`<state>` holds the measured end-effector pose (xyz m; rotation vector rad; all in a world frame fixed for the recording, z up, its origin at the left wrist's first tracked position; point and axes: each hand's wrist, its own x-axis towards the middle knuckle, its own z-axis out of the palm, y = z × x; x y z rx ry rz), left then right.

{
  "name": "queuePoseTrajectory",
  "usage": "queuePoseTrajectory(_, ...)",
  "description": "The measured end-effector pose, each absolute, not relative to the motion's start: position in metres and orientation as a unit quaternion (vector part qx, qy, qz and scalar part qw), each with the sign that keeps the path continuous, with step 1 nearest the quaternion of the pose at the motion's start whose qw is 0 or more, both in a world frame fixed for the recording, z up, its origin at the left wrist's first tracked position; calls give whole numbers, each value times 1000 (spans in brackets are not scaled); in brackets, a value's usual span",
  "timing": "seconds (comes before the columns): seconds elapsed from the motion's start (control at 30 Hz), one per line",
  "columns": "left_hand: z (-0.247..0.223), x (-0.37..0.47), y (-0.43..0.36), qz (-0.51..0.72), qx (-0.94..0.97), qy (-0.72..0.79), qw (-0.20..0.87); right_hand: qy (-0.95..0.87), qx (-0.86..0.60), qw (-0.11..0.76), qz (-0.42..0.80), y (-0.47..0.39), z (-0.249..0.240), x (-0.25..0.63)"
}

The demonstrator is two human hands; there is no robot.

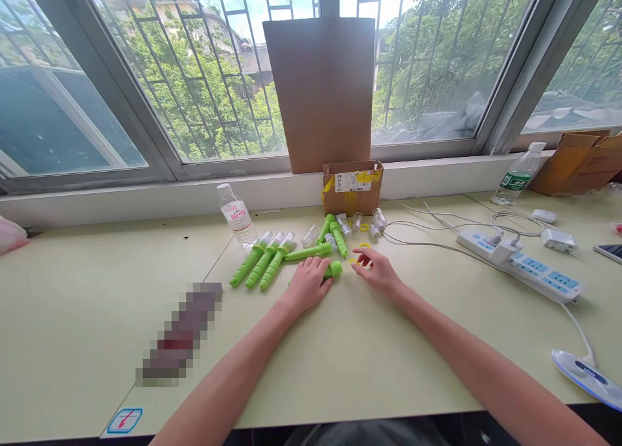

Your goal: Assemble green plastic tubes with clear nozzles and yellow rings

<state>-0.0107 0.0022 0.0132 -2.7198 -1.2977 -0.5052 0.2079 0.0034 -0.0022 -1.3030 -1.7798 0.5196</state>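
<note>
My left hand [308,282] is wrapped over a green plastic tube [334,269], whose ridged, threaded end sticks out on the right; the rest is hidden under the palm. Apart from it, my right hand [376,272] is curved with thumb and fingers spread, close to a small yellow ring [364,245]. Another bit of yellow shows by its thumb tip; contact is unclear. Behind the left hand lies a loose green tube [307,252]. To the left, several green tubes [253,264] with clear caps [286,240] lie side by side. Loose clear caps [378,219] sit further back.
An opened cardboard box [352,196] stands at the back, a brown board [326,96] behind it. A water bottle [237,216] is back left, another bottle [519,174] back right. On the right are a power strip [525,268], cables, and a white-blue device [587,378].
</note>
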Motion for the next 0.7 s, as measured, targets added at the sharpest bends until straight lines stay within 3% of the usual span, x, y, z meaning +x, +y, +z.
queuePoseTrajectory(0.23, 14, -7, -2, -180, -907, -379, 19, -686, -469, 441, 339, -2, 0, 200)
queuePoseTrajectory(0.7, 10, -6, 1, -207, -912, -351, 41, -631, -461, 464, 417, 1, -1, 201)
